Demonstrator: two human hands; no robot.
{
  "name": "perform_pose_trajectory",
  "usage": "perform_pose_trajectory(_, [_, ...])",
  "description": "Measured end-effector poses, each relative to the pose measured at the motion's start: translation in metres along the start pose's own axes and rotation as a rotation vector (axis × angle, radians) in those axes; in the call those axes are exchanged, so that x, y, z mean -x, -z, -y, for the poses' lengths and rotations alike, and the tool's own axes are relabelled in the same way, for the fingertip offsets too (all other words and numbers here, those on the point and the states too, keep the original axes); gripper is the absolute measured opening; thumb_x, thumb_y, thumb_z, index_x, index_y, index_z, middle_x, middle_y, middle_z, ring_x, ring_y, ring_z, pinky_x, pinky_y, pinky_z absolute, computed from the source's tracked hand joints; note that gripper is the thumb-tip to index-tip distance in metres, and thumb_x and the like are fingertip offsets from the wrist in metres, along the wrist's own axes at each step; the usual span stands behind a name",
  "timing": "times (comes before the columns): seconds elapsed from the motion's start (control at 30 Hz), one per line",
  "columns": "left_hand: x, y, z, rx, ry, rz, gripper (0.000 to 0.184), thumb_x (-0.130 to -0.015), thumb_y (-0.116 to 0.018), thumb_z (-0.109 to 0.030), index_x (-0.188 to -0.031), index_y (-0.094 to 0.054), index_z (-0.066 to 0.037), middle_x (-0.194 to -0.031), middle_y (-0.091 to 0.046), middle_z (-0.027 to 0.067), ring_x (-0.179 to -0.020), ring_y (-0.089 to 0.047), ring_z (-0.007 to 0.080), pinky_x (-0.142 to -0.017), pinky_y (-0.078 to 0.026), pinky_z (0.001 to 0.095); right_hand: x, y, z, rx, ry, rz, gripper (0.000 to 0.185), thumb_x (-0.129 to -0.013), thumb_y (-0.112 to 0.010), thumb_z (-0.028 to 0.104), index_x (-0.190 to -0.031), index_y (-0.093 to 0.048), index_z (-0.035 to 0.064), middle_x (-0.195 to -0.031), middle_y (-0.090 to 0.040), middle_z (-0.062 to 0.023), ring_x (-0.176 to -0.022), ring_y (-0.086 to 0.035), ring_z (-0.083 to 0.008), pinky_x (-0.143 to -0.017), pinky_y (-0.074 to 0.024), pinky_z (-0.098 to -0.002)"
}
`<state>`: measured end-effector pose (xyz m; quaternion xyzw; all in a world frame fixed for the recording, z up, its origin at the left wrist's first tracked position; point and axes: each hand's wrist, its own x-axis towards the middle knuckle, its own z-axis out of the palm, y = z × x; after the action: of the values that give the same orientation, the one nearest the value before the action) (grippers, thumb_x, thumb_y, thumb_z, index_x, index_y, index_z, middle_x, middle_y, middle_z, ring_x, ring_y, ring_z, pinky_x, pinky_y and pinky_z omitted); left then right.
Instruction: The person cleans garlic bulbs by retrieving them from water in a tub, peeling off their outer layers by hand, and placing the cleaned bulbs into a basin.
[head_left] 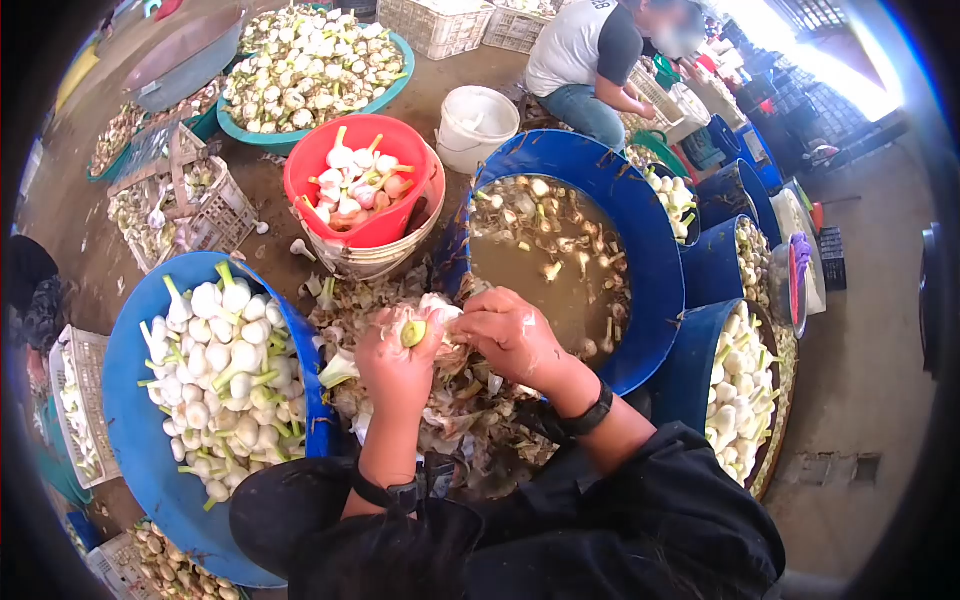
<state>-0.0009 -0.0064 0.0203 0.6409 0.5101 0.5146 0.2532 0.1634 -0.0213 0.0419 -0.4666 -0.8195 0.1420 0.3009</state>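
Head view: left hand (pixel 398 350) wrapped around a garlic bulb (pixel 437 306), its stem end (pixel 412 333) facing the camera; right hand (pixel 512 337) pinching at the bulb's right side. Both are above a peel heap (pixel 455 420). Left of the heap, a blue tub (pixel 130 335) holds white garlic (pixel 235 365); beyond the heap, a red bucket (pixel 302 167) holds more; beyond-right, a water tub (pixel 657 270) holds floating bulbs (pixel 553 272).

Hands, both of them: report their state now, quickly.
Left hand: closed, holding a garlic bulb with its green stem showing.
Right hand: curled closed beside the bulb; what it pinches, if anything, cannot be told.
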Motion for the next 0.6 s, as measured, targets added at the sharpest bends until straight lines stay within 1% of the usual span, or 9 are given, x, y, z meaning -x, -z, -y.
perform_pose_trajectory(0.1, [0.007,-0.008,0.01,0.122,0.213,-0.011,0.017,-0.073,-0.07,-0.015,-0.077,-0.06,-0.001,-0.068,-0.058,0.0109,-0.058,-0.056,0.0241,-0.054,-0.043,0.0343,0.007,-0.005,0.008,0.122,-0.002,0.057,0.025,-0.068,-0.058,0.005,-0.093,-0.057,0.0049,-0.084,-0.052,-0.0105,-0.078,-0.052,-0.0292,-0.066,-0.0456,-0.0359])
perform_pose_trajectory(0.2, [-0.009,-0.003,0.009,0.3,0.604,-0.309,0.029,-0.076,-0.07,-0.022,-0.077,-0.057,0.005,-0.064,-0.055,0.004,-0.056,-0.051,0.0115,-0.052,-0.043,0.0288,0.036,-0.016,0.018,0.129,0.087,0.139,0.018,-0.068,-0.055,0.005,-0.086,-0.054,0.004,-0.082,-0.051,-0.0102,-0.075,-0.052,-0.0282,-0.065,-0.0456,-0.0359])
perform_pose_trajectory(0.27, [-0.013,0.006,0.013,0.437,0.758,-0.32,0.028,-0.076,-0.069,-0.022,-0.076,-0.057,0.003,-0.065,-0.055,0.0037,-0.055,-0.051,0.0115,-0.05,-0.042,0.0281,0.07,-0.036,0.018,0.121,0.128,0.205,0.017,-0.068,-0.055,0.006,-0.085,-0.054,0.0029,-0.082,-0.053,-0.0105,-0.073,-0.053,-0.0284,-0.065,-0.0462,-0.0357])
perform_pose_trajectory(0.33, [-0.02,0.009,0.018,0.732,0.971,-0.39,0.023,-0.078,-0.067,-0.022,-0.072,-0.054,-0.004,-0.066,-0.053,0.0034,-0.052,-0.05,0.0099,-0.045,-0.04,0.0263,0.093,-0.052,0.018,0.371,-0.113,0.718,0.02,-0.075,-0.055,0.015,-0.092,-0.056,0.0035,-0.09,-0.055,-0.0125,-0.078,-0.056,-0.0296,-0.068,-0.0472,-0.037])
perform_pose_trajectory(0.37, [-0.022,0.01,0.012,0.842,0.973,-0.454,0.022,-0.079,-0.065,-0.022,-0.075,-0.052,-0.005,-0.067,-0.053,0.0033,-0.052,-0.05,0.0103,-0.046,-0.041,0.026,0.094,-0.053,0.018,0.37,-0.113,0.715,0.02,-0.075,-0.055,0.015,-0.092,-0.056,0.0035,-0.09,-0.055,-0.0125,-0.078,-0.056,-0.0296,-0.068,-0.0472,-0.037])
perform_pose_trajectory(0.43, [-0.021,0.012,0.018,0.914,1.019,-0.422,0.023,-0.08,-0.064,-0.023,-0.082,-0.049,-0.006,-0.069,-0.053,0.0038,-0.053,-0.052,0.0113,-0.047,-0.043,0.0265,0.09,-0.049,0.022,0.156,-0.545,0.634,0.024,-0.083,-0.052,0.027,-0.093,-0.051,0.005,-0.089,-0.055,-0.0146,-0.076,-0.059,-0.0301,-0.065,-0.0482,-0.0407])
perform_pose_trajectory(0.47, [-0.019,0.012,0.016,0.91,1.026,-0.421,0.023,-0.08,-0.064,-0.023,-0.082,-0.049,-0.006,-0.069,-0.053,0.0038,-0.053,-0.052,0.0113,-0.047,-0.043,0.0265,0.076,-0.042,0.021,0.001,-0.548,0.439,0.032,-0.085,-0.054,0.033,-0.099,-0.049,0.0043,-0.095,-0.057,-0.016,-0.071,-0.06,-0.0321,-0.066,-0.0485,-0.0412])
perform_pose_trajectory(0.53, [-0.016,0.011,0.007,0.768,0.982,-0.305,0.024,-0.081,-0.064,-0.022,-0.087,-0.047,-0.006,-0.072,-0.054,0.0044,-0.054,-0.053,0.012,-0.049,-0.045,0.0281,0.041,-0.025,0.033,-0.353,-0.68,0.106,0.038,-0.082,-0.06,0.025,-0.111,-0.048,0.0044,-0.102,-0.057,-0.0166,-0.08,-0.06,-0.033,-0.071,-0.0486,-0.0403])
perform_pose_trajectory(0.6, [-0.012,0.001,0.004,0.722,0.898,-0.27,0.024,-0.08,-0.064,-0.022,-0.086,-0.047,-0.006,-0.074,-0.053,0.0045,-0.057,-0.053,0.0116,-0.05,-0.045,0.0273,0.007,-0.024,0.049,-0.474,-0.512,-0.2,0.042,-0.08,-0.062,0.013,-0.119,-0.047,0.0048,-0.109,-0.055,-0.0184,-0.093,-0.057,-0.0323,-0.076,-0.0482,-0.0382])
